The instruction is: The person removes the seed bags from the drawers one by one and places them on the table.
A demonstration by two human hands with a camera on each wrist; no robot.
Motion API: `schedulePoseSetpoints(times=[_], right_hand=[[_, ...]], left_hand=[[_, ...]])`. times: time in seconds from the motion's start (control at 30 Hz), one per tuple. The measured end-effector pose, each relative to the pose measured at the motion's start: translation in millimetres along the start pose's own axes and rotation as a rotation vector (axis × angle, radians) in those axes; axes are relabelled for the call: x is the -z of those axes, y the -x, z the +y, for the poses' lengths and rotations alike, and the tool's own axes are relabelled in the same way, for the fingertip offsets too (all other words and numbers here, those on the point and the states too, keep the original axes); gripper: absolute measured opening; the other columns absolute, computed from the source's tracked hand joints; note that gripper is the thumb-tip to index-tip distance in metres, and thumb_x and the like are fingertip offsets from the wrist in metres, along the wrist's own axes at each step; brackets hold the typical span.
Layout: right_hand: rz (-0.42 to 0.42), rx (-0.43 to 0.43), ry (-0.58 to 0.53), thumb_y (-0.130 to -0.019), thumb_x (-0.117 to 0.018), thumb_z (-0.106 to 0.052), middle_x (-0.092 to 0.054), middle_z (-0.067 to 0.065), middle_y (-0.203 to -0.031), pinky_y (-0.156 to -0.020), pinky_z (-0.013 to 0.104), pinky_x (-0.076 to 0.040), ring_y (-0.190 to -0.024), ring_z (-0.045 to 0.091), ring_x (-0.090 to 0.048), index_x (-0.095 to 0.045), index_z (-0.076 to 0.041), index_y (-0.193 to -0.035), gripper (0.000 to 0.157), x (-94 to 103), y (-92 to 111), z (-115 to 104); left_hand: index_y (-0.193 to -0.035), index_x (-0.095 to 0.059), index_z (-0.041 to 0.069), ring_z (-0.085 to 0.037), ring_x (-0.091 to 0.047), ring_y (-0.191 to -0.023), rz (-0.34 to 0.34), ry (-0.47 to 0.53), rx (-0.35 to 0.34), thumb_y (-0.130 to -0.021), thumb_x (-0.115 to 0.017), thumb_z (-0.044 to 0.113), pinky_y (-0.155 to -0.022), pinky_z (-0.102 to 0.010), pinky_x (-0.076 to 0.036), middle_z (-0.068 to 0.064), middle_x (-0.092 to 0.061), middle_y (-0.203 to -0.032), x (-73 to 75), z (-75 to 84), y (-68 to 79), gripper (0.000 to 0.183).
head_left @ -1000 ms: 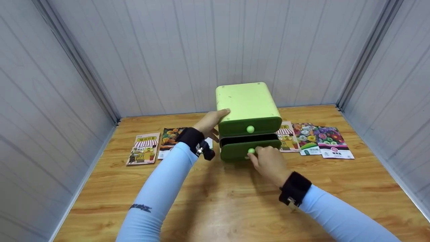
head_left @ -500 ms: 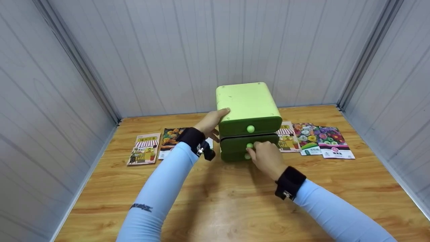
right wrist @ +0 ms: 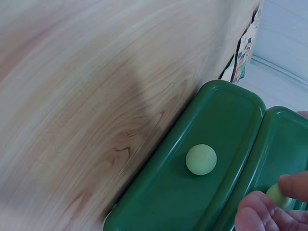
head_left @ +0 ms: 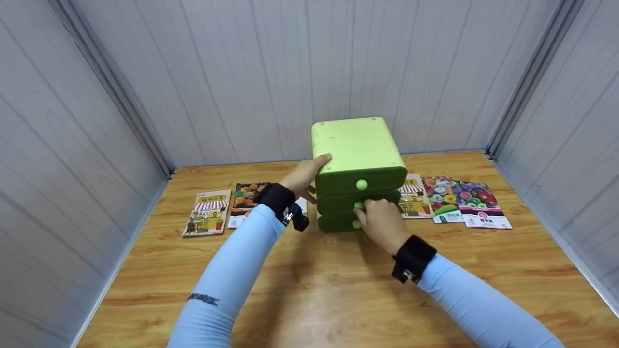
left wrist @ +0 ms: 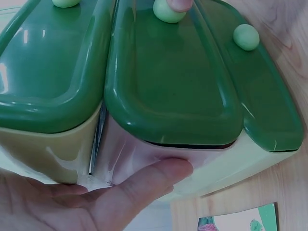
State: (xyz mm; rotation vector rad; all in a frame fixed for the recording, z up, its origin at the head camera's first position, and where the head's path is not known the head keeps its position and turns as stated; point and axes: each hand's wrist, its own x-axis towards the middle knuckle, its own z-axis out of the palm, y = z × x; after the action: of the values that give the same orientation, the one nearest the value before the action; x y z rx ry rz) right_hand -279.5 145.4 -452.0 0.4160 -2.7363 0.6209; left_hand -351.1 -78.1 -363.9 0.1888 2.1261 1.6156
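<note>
A light green cabinet [head_left: 355,142] with three dark green drawer fronts stands on the wooden table. My left hand [head_left: 305,178] rests against its left side, thumb on the top panel and fingers fairly straight along the side wall. With thumb and fingertips, my right hand [head_left: 384,220] pinches the round knob [right wrist: 278,196] of the middle drawer [left wrist: 175,82]. That drawer sits pushed in, its front close to the fronts above and below. The bottom drawer [right wrist: 168,183] and the top drawer [head_left: 338,182] are also pushed in. My right hand partly covers the middle front in the head view.
Seed packets lie on both sides: a striped-awning packet [head_left: 208,212] and an orange-flower packet [head_left: 244,198] at left; another awning packet [head_left: 415,198] and two flower packets [head_left: 442,198] [head_left: 483,205] at right. Grey panel walls [head_left: 242,82] enclose the table.
The middle drawer has slid inward, away from me, with my right hand following on its knob; its dark opening is gone. My left hand has stayed on the cabinet's side.
</note>
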Motion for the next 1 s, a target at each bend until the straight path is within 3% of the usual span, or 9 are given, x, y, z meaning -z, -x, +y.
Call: schedulePoseSetpoints(times=[0.23,0.47,0.7,0.87,1.0], right_hand=[[-0.020,-0.008,-0.005,-0.109,-0.068,-0.023,-0.068,0.013,-0.072,-0.055,0.042,-0.056,-0.060,0.025,-0.066,-0.068,-0.002,-0.080,0.036,0.2,-3.2,-0.3],[0.008,0.046,0.020,-0.108,-0.070,-0.022,-0.068,0.018,-0.070,-0.062,0.054,-0.060,-0.068,0.039,-0.072,-0.065,-0.003,-0.076,0.038,-0.3,-5.7,5.7],[0.041,0.025,-0.039,-0.106,-0.073,-0.026,-0.074,0.017,-0.076,-0.060,0.046,-0.056,-0.065,0.029,-0.068,-0.071,-0.002,-0.082,0.034,-2.9,-4.8,11.8],[0.043,0.020,-0.074,-0.104,-0.077,-0.030,-0.068,0.008,-0.067,-0.053,0.032,-0.042,-0.056,0.015,-0.054,-0.069,-0.004,-0.079,0.037,-6.5,-2.5,18.5],[0.006,-0.001,-0.088,-0.102,-0.079,-0.033,-0.064,0.003,-0.064,-0.053,0.029,-0.041,-0.055,0.013,-0.052,-0.069,-0.005,-0.076,0.039,-11.1,0.2,23.1]], left_hand=[[-0.157,-0.051,0.009,-0.058,-0.059,-0.129,0.016,-0.033,0.006,-0.110,-0.043,0.065,-0.101,-0.063,-0.060,-0.019,-0.038,-0.171,1.9,0.3,-1.2,0.074],[-0.153,-0.054,0.007,-0.051,-0.065,-0.119,0.030,-0.049,0.001,-0.108,-0.044,0.067,-0.097,-0.058,-0.063,-0.019,-0.047,-0.164,4.1,-0.9,-3.5,0.076],[-0.175,-0.018,0.009,-0.058,-0.047,-0.148,0.037,-0.108,-0.040,-0.107,-0.039,0.076,-0.109,-0.069,-0.053,-0.024,-0.030,-0.175,6.6,-10.4,-8.2,0.097],[-0.176,-0.009,0.014,-0.050,-0.043,-0.154,0.035,-0.212,-0.119,-0.107,-0.059,0.062,-0.106,-0.068,-0.055,-0.022,-0.024,-0.178,7.2,-28.7,-8.5,0.098],[-0.176,-0.003,0.018,-0.046,-0.035,-0.160,0.048,-0.238,-0.197,-0.098,-0.080,0.051,-0.114,-0.063,-0.051,-0.020,-0.018,-0.180,5.0,-44.8,-7.1,0.114]])
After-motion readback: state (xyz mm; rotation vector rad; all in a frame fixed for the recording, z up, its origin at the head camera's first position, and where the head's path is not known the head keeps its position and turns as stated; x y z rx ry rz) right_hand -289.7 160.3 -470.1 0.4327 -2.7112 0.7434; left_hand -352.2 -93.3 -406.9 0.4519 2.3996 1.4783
